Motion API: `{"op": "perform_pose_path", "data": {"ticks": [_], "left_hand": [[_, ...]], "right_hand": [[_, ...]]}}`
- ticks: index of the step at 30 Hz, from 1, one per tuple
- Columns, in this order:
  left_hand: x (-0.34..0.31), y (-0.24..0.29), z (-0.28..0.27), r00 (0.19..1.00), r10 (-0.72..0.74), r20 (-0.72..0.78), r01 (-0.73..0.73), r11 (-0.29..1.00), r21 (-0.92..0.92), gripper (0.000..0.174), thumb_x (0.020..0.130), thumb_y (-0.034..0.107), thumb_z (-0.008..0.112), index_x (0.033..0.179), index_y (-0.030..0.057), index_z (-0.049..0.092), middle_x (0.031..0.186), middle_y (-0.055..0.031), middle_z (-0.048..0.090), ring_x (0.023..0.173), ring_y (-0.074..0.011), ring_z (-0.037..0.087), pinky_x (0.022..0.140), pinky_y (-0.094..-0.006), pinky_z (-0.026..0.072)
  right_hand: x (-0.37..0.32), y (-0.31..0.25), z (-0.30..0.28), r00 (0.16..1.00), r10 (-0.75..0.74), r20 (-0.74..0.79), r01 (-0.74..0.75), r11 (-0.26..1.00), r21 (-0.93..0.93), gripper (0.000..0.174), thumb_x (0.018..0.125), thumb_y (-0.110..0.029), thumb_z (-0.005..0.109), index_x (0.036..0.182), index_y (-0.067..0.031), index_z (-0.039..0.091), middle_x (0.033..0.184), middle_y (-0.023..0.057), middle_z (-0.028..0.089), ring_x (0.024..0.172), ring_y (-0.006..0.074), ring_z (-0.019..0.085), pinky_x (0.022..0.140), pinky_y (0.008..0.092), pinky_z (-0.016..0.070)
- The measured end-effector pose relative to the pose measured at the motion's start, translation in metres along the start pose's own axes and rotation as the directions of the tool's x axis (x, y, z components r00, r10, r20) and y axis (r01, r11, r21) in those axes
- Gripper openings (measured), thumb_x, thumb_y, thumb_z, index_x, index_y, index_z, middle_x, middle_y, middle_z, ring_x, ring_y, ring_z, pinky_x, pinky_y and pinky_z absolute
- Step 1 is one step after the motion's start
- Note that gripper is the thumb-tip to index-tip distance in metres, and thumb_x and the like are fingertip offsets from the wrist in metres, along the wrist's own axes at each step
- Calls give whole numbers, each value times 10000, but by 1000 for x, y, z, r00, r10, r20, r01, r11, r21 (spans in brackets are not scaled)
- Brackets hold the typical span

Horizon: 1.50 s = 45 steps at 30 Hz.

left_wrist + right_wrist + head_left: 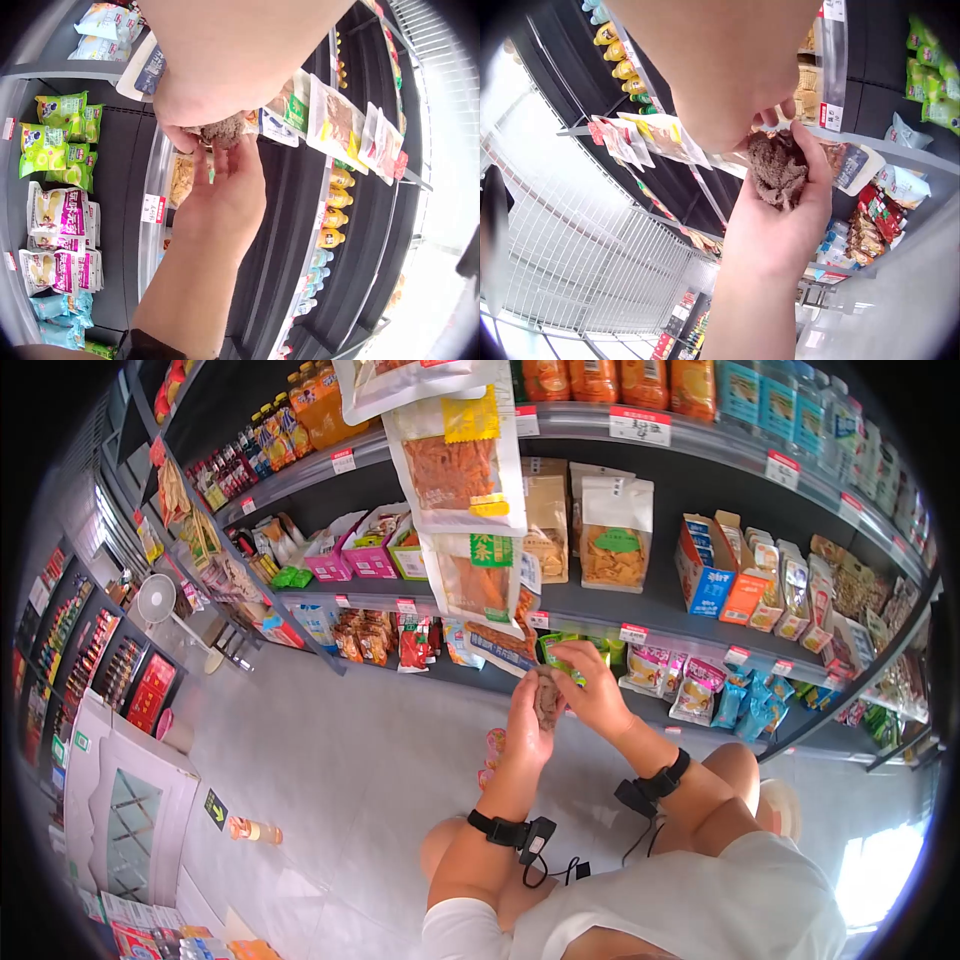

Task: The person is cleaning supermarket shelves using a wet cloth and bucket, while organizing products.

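Observation:
A crumpled, rough grey-brown thing (546, 698) is between the two hands, in front of the shelves. The left hand (530, 728) grips it from below; in the right wrist view this hand (776, 240) has the brown lump (776, 169) in its palm, thumb along one side. From the other side the right hand (600, 700) pinches it with bent fingers. Its fingertips meet the lump (223, 132) in the left wrist view, where the right hand (225, 191) comes up from below and the left hand (214, 82) covers part of the lump.
Hanging snack packs (455, 470) drop in a strip just beyond the hands. Behind them, shelves (440, 595) hold bags, boxes and bottles. A bottle (256, 830) lies on the grey floor (330, 760) at the left, and small pink-red packets (494, 744) are below the hands.

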State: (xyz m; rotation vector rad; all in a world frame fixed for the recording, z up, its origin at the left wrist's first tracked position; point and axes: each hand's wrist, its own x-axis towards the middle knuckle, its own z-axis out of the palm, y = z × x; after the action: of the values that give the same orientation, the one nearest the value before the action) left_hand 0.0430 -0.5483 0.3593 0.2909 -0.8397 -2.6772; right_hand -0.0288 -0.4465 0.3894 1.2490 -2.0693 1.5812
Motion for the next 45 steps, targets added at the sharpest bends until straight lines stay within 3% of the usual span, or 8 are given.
{"op": "perform_pose_path", "data": {"ticks": [3, 6, 10, 18, 27, 31, 42, 45], "left_hand": [[-3, -11, -18, 998, -30, 56, 30, 1000, -6, 290, 980, 333, 454, 1132, 112, 564, 1058, -4, 630, 971, -119, 608, 868, -291, 488], [-13, -21, -13, 997, -65, 46, 65, 998, -14, 325, 980, 376, 442, 1132, 117, 567, 1056, -16, 632, 999, -148, 608, 869, -304, 491], [-24, -29, -12, 980, -174, 94, 176, 984, -11, 399, 978, 462, 412, 1125, 128, 572, 1087, -25, 625, 1001, -173, 606, 870, -320, 488], [-34, -54, -27, 950, -313, 23, 312, 949, 36, 296, 944, 403, 542, 1043, 129, 595, 989, -10, 655, 951, -160, 617, 834, -308, 486], [-13, -44, -49, 978, -207, 6, 206, 977, 48, 279, 924, 364, 584, 866, 93, 558, 851, -79, 646, 820, -254, 647, 753, -357, 538], [-22, -24, -32, 983, -134, -124, 125, 989, -75, 261, 904, 342, 622, 849, 98, 545, 849, -69, 630, 870, -234, 635, 809, -411, 541], [-23, -23, -49, 992, -90, -84, 97, 993, 74, 257, 910, 284, 594, 1140, 169, 579, 971, -32, 623, 898, -189, 607, 749, -353, 496], [-43, -22, -33, 990, -143, 17, 139, 980, 145, 402, 916, 230, 597, 1282, 116, 476, 1132, -89, 585, 1053, -215, 567, 881, -397, 477]], "right_hand": [[-24, -8, 0, 977, 186, 103, -198, 973, 115, 357, 868, -90, 620, 1208, 0, 558, 1210, 141, 524, 1028, 264, 560, 857, 334, 474], [-51, -8, 4, 996, 13, 87, -20, 996, 87, 430, 874, -127, 630, 1269, -6, 514, 1237, 145, 511, 1070, 274, 545, 864, 330, 472], [-72, -20, -6, 976, 187, 112, -204, 966, 158, 503, 847, -184, 651, 1295, -13, 499, 1320, 185, 492, 1151, 329, 527, 960, 375, 439], [-108, -8, -23, 978, 185, 99, -157, 959, -235, 241, 791, -140, 635, 1012, -45, 637, 1005, 152, 651, 948, 327, 614, 858, 404, 467], [-94, -23, -38, 979, 190, 72, -195, 978, 76, 285, 799, -146, 662, 1057, -24, 648, 968, 134, 640, 863, 270, 630, 793, 343, 498], [-74, -23, -36, 897, 413, 157, -441, 862, 249, 233, 854, -110, 620, 1066, -18, 650, 1016, 140, 652, 914, 198, 636, 774, 308, 502], [-103, -21, 15, 985, 149, 86, -163, 969, 186, 329, 849, -212, 620, 1130, -42, 614, 1114, 184, 591, 963, 333, 578, 830, 395, 491], [-103, -17, 3, 969, 215, 118, -226, 971, 85, 329, 827, -202, 626, 1101, -21, 628, 1092, 198, 600, 989, 325, 585, 858, 394, 482]]}}
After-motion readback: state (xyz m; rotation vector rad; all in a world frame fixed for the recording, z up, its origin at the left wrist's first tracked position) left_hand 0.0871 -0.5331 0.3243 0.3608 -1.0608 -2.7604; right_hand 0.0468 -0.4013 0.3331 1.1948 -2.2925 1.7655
